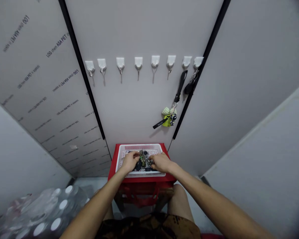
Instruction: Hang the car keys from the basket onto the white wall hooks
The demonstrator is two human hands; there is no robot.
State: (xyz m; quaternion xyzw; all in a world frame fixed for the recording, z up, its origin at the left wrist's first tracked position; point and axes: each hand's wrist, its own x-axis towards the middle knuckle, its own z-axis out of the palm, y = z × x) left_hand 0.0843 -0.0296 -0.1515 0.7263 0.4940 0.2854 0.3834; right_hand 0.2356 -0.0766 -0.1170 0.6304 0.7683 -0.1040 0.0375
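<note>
A heap of keys (pixel 144 161) with rings and dark fobs lies in a white plastic basket (pixel 161 174). My left hand (pixel 130 161) reaches into the left of the heap, its fingers curled closed on keys. From the other side, my right hand (pixel 160 162) dips in with bent fingers pinched on keys. Which exact keys the fingers hold is too small to make out, and both palms hide part of the heap.
The basket rests on a red-covered stool (pixel 112 171) against a panel. Above is a row of white adhesive hooks (pixel 138 62). A black strap with a yellow-green charm (pixel 166 120) and a dark key bunch (pixel 189 87) hang at right. Capped bottles (pixel 63 204) stand lower left.
</note>
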